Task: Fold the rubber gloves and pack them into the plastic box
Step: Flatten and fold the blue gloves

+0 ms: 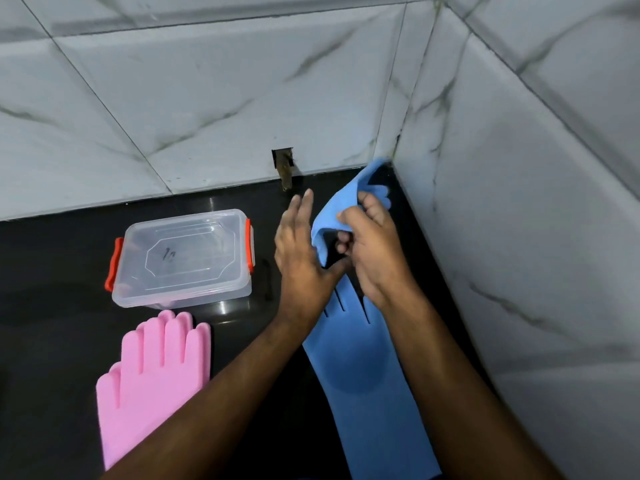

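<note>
Two blue gloves: upper blue glove (341, 209) pinched in right hand (372, 251), left hand (301, 261) open, flat (folding); box (183, 258) lidded, unlatching next.

No legible text, brand or number is found. A small dark handwritten mark is seen on the clear lid of the plastic box (183, 258), near the counter's (52, 323) back edge, but it cannot be read.

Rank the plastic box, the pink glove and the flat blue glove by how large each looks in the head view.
1. Flat blue glove, though arms cover part of it.
2 and 3. Plastic box and pink glove look alike; the glove lies nearer the camera, so no ranking.
</note>
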`<state>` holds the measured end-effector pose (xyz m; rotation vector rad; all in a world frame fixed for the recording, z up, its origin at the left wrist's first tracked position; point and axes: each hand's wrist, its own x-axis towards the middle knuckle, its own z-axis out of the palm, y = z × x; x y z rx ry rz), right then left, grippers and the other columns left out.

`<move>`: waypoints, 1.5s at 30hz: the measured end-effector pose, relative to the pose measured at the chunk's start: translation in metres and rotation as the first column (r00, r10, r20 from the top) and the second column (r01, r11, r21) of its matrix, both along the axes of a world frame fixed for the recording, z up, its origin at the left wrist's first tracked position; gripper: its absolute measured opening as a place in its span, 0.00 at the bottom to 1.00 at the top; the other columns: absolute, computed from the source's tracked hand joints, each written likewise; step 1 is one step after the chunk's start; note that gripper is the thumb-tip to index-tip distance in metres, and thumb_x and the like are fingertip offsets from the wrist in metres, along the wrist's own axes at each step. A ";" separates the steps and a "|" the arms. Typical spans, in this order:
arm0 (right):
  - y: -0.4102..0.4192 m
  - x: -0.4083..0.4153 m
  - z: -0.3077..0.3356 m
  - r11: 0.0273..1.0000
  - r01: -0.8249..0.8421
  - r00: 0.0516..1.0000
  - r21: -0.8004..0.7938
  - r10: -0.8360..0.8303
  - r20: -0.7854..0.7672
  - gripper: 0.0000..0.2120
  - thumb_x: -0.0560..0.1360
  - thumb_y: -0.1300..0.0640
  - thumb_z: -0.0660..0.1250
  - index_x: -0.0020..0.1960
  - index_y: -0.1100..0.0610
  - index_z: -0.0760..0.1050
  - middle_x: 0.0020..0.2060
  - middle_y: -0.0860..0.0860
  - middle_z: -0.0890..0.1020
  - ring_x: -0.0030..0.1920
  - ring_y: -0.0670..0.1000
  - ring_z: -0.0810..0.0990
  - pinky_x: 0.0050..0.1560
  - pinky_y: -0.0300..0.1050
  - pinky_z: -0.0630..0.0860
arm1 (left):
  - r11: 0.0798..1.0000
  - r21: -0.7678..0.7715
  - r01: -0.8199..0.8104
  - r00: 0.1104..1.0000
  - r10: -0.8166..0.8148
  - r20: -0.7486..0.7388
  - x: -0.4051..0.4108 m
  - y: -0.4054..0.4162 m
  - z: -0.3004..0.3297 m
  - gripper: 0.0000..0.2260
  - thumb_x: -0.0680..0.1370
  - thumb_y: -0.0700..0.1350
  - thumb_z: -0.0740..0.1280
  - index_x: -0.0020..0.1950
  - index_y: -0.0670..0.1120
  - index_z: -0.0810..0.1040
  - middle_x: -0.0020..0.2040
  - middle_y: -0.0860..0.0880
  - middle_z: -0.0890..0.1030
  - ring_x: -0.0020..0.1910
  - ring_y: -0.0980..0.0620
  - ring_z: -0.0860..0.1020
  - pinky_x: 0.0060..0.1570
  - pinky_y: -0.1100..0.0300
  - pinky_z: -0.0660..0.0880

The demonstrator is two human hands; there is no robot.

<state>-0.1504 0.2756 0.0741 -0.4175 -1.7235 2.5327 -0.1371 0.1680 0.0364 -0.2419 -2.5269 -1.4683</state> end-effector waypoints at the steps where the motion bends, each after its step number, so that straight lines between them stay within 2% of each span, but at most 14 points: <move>1: 0.000 0.015 0.006 0.999 -0.039 0.999 -0.005 0.039 -0.033 0.15 0.72 0.60 0.63 0.58 0.55 0.79 0.38 0.53 0.78 0.33 0.46 0.73 0.32 0.40 0.71 | 0.994 0.098 0.037 0.999 -0.036 -0.014 0.003 0.003 0.006 0.38 0.74 0.41 0.78 0.80 0.53 0.65 0.75 0.53 0.73 0.75 0.52 0.71 0.73 0.52 0.68; 4: 0.007 0.052 0.012 0.993 -0.102 0.981 -0.055 0.091 -0.172 0.13 0.78 0.53 0.64 0.59 0.54 0.80 0.35 0.51 0.76 0.35 0.45 0.72 0.36 0.39 0.71 | 0.947 0.314 0.066 0.996 -0.081 0.037 0.014 0.006 0.023 0.18 0.80 0.34 0.67 0.62 0.56 0.80 0.45 0.63 0.84 0.45 0.64 0.82 0.47 0.65 0.78; 6: 0.015 0.070 0.007 0.998 -0.030 0.991 -0.057 0.022 -0.132 0.20 0.81 0.40 0.62 0.57 0.54 0.83 0.36 0.49 0.78 0.37 0.45 0.74 0.38 0.37 0.73 | 0.926 0.371 -0.062 0.994 0.026 0.103 0.021 0.008 0.036 0.07 0.83 0.41 0.66 0.50 0.52 0.81 0.38 0.60 0.83 0.38 0.65 0.79 0.43 0.62 0.75; 11: 0.006 0.109 -0.020 0.987 -0.111 0.931 0.114 0.063 0.359 0.31 0.82 0.33 0.50 0.55 0.54 0.83 0.43 0.51 0.88 0.42 0.49 0.84 0.39 0.39 0.76 | 0.496 0.815 -0.299 0.889 -0.166 0.428 0.042 0.012 0.075 0.15 0.86 0.49 0.63 0.69 0.44 0.78 0.65 0.40 0.83 0.65 0.39 0.82 0.66 0.37 0.77; 14: -0.011 0.124 -0.024 0.982 -0.175 0.919 -0.073 0.190 0.345 0.37 0.79 0.28 0.45 0.63 0.52 0.80 0.55 0.55 0.87 0.55 0.55 0.86 0.56 0.52 0.80 | 0.357 0.861 -0.363 0.807 -0.342 0.482 0.058 0.007 0.086 0.22 0.85 0.54 0.63 0.74 0.42 0.73 0.69 0.37 0.80 0.66 0.33 0.79 0.67 0.35 0.75; 19: -0.012 0.127 0.003 0.881 0.114 0.992 -0.458 -0.074 0.103 0.34 0.82 0.34 0.50 0.74 0.58 0.71 0.66 0.56 0.81 0.68 0.55 0.78 0.68 0.52 0.71 | 0.533 0.835 -0.136 0.876 -0.329 0.353 0.093 0.006 0.080 0.22 0.84 0.55 0.63 0.70 0.40 0.76 0.52 0.45 0.84 0.51 0.45 0.83 0.50 0.52 0.80; 23: 0.004 0.124 0.033 0.782 0.202 0.977 -0.589 -0.203 0.065 0.32 0.82 0.40 0.55 0.75 0.63 0.69 0.69 0.63 0.77 0.71 0.62 0.74 0.75 0.60 0.66 | 0.696 0.673 0.251 0.923 -0.382 0.051 0.118 -0.013 0.059 0.25 0.82 0.57 0.64 0.79 0.55 0.66 0.78 0.51 0.73 0.78 0.47 0.70 0.77 0.43 0.66; 25: 0.007 0.123 0.048 0.795 0.194 0.979 -0.574 -0.191 0.067 0.35 0.80 0.37 0.58 0.73 0.64 0.71 0.68 0.65 0.77 0.70 0.64 0.75 0.73 0.62 0.67 | 0.726 0.438 0.531 0.839 -0.524 -0.148 0.129 -0.026 0.035 0.37 0.83 0.59 0.62 0.85 0.52 0.45 0.85 0.54 0.54 0.84 0.46 0.56 0.79 0.44 0.62; 27: 0.011 0.121 0.055 0.822 0.251 0.968 -0.511 -0.207 0.141 0.24 0.81 0.49 0.65 0.68 0.66 0.75 0.61 0.63 0.82 0.60 0.62 0.82 0.63 0.58 0.77 | 0.725 0.343 0.597 0.801 -0.560 -0.210 0.138 -0.035 0.020 0.44 0.81 0.65 0.63 0.85 0.45 0.43 0.85 0.55 0.54 0.81 0.46 0.63 0.72 0.48 0.72; 31: 0.019 0.131 0.058 0.893 0.275 0.958 -0.357 -0.226 0.174 0.07 0.79 0.66 0.63 0.46 0.63 0.79 0.30 0.54 0.83 0.24 0.49 0.81 0.23 0.38 0.77 | 0.616 0.786 -0.040 0.903 -0.315 0.293 0.126 -0.042 0.026 0.41 0.72 0.71 0.67 0.76 0.47 0.66 0.60 0.47 0.80 0.56 0.51 0.84 0.48 0.49 0.83; 35: 0.008 0.158 0.055 0.982 0.008 0.993 -0.188 0.015 0.120 0.15 0.70 0.60 0.67 0.55 0.64 0.82 0.51 0.66 0.85 0.50 0.65 0.86 0.52 0.65 0.83 | 0.476 0.850 -0.224 0.630 -0.595 0.499 0.117 -0.055 0.030 0.44 0.78 0.74 0.47 0.68 0.38 0.79 0.63 0.35 0.82 0.64 0.36 0.80 0.64 0.41 0.77; 38: 0.002 0.177 0.044 0.976 -0.215 0.968 0.030 0.209 0.138 0.20 0.69 0.62 0.67 0.60 0.61 0.81 0.57 0.64 0.84 0.56 0.64 0.84 0.56 0.59 0.82 | 0.334 0.878 -0.343 0.460 -0.756 0.467 0.115 -0.060 0.041 0.48 0.74 0.78 0.53 0.73 0.39 0.77 0.71 0.34 0.77 0.69 0.34 0.77 0.75 0.38 0.67; 42: 0.001 0.207 0.026 0.901 -0.430 0.891 0.066 0.411 0.195 0.18 0.79 0.59 0.69 0.69 0.55 0.76 0.61 0.57 0.84 0.61 0.60 0.83 0.59 0.57 0.80 | 0.310 0.879 -0.361 0.482 -0.745 0.461 0.105 -0.065 0.051 0.32 0.80 0.64 0.63 0.75 0.42 0.73 0.69 0.38 0.79 0.62 0.37 0.79 0.67 0.43 0.73; 45: 0.002 0.220 0.015 0.940 -0.338 0.931 0.056 0.325 0.164 0.20 0.80 0.51 0.69 0.70 0.55 0.74 0.63 0.56 0.83 0.62 0.59 0.83 0.60 0.56 0.81 | 0.312 0.874 -0.372 0.490 -0.734 0.470 0.107 -0.069 0.049 0.25 0.82 0.53 0.65 0.75 0.41 0.75 0.70 0.37 0.80 0.63 0.37 0.81 0.67 0.42 0.74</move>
